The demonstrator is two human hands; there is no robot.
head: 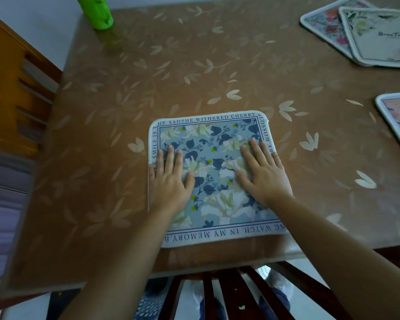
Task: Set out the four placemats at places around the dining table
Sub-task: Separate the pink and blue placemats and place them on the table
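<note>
Head view. The left hand (170, 179) lies flat, palm down, on the left half of the blue floral placemat (214, 144). Its fingers are straight and slightly spread, and its little finger reaches the mat's left border. The right hand (263, 174) lies flat, palm down, on the right half of the same mat, fingers straight and slightly spread, with the outer edge of the hand at the mat's right border. Neither of the hands curls round or pinches anything; both press on the mat's top face. The mat's middle shows between them.

The blue floral placemat lies flat on the brown leaf-patterned surface (171, 65), in the lower centre of the frame, its near edge just beside the near edge of the surface. A dark slatted chair back (217, 294) stands below that edge.

At the upper right of the frame, a pink-flowered placemat (326, 26) lies partly under a pale lettered placemat (383, 40). A fourth placemat (397, 121) is cut off by the right edge of the frame, well apart from the hands.

A green object (99, 12) stands at the upper left. An orange wooden chair (14, 88) stands at the left.
</note>
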